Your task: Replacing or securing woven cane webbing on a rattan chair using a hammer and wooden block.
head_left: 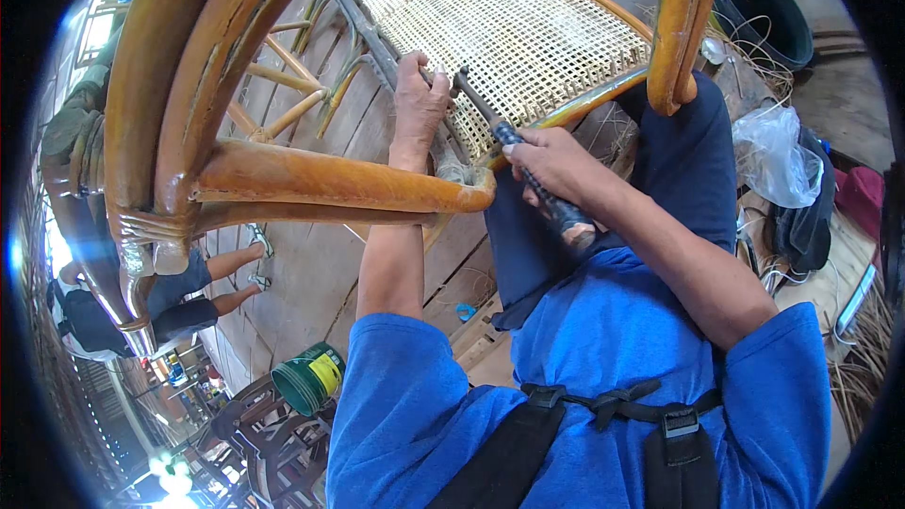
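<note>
A rattan chair frame [311,174] with glossy brown poles leans across the left and middle of the view. Its woven cane panel [509,24] stretches away from me, with a row of short pegs or strand ends along the near edge. My right hand [556,170] is closed round the dark, wrapped handle of a hammer [490,113]. The hammer's small head is over the panel's left edge, close to my left hand [419,108]. That hand is closed at the dark side rail [382,57], thumb and forefinger together; what they pinch, if anything, is too small to make out.
A dark bucket [764,9] stands far right, near loose cane strands and a clear plastic bag [778,158]. A green bucket [309,379] is on the plank floor at lower left. Another person [179,297] is at the left, beyond the chair poles.
</note>
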### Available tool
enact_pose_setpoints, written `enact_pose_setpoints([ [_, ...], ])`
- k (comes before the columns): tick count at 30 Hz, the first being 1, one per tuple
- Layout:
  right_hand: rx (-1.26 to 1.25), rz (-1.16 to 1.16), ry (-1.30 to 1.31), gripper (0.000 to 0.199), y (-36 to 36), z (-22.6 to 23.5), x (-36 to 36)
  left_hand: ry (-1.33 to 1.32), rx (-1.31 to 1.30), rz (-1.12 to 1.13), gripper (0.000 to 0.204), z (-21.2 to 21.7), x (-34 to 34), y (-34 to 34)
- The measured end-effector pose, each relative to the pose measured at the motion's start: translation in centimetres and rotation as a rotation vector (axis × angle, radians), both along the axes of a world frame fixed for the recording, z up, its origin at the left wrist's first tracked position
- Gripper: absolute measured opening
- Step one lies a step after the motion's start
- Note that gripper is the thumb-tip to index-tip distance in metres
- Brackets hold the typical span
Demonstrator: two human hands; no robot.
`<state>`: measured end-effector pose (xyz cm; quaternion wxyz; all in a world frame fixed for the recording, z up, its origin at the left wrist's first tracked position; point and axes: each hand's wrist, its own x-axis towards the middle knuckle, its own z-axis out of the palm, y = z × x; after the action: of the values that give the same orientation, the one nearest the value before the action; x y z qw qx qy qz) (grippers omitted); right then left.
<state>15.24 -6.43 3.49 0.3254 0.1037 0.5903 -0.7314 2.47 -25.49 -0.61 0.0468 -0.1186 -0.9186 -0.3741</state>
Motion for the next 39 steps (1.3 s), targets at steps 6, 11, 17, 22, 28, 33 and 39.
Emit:
enact_pose_setpoints([
  [6,0.033,-0.017,0.05,0.018,1.9,0.8,1.6,-0.019,0.143,0.083,0.022,2.1,1.4,0.8],
  [11,0.007,-0.037,-0.003,0.018,1.8,0.5,1.9,-0.058,0.064,0.087,0.024,2.0,1.8,0.4],
  [17,0.01,-0.088,0.0,0.019,1.8,1.0,1.5,-0.015,0.008,0.085,0.026,1.5,1.7,0.8],
  [22,-0.001,0.035,-0.025,0.016,0.7,0.9,1.2,-0.067,0.073,0.044,0.032,-1.1,0.4,-0.9],
  [28,0.049,0.004,0.009,0.016,2.1,1.3,2.0,-0.017,0.18,0.054,0.028,1.6,1.5,0.2],
  [33,0.054,-0.007,-0.002,0.016,1.9,1.6,2.1,0.021,0.028,0.009,0.028,0.1,1.1,-0.3],
  [39,-0.005,0.07,-0.062,0.017,1.9,1.8,1.9,-0.014,0.077,0.02,0.026,-0.3,1.0,-0.5],
])
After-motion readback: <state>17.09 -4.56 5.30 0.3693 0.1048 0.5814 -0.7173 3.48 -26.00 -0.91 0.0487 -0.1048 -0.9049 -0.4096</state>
